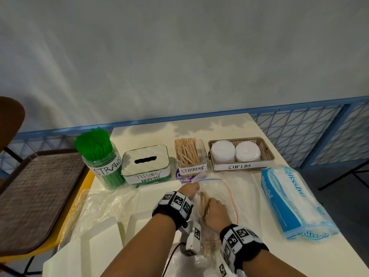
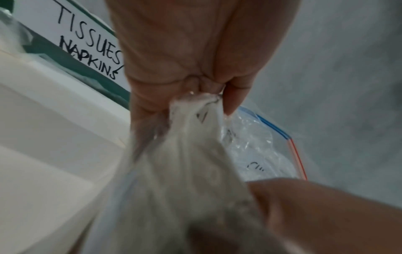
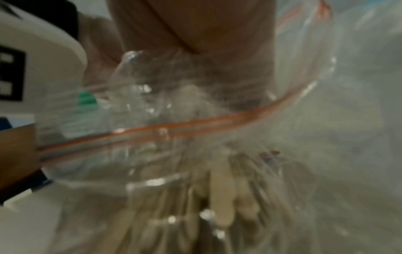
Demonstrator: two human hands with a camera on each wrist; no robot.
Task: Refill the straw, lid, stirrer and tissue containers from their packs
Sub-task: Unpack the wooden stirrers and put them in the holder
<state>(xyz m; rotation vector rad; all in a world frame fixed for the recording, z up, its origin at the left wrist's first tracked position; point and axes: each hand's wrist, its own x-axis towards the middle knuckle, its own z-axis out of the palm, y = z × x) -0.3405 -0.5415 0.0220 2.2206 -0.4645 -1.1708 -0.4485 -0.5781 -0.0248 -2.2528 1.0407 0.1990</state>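
A clear zip bag [image 1: 229,194] with a red-blue seal lies at the table's near middle. My left hand [image 1: 189,191] pinches a bunched part of its plastic [image 2: 195,154] near the mouth. My right hand [image 1: 215,208] reaches into the bag and curls round a bundle of wooden stirrers [image 1: 204,204]; the right wrist view shows the stirrers [image 3: 222,189] blurred behind the seal strip [image 3: 195,123]. Along the back stand the green straws jar [image 1: 101,158], the tissues box [image 1: 146,164], the stirrers container [image 1: 190,156] and the cup lids basket [image 1: 265,152].
A blue tissue pack [image 1: 289,200] lies at the right, near the table edge. Crumpled clear plastic [image 1: 103,200] and white box pieces [image 1: 99,236] cover the front left. A brown tray [image 1: 36,196] rests on a yellow chair to the left.
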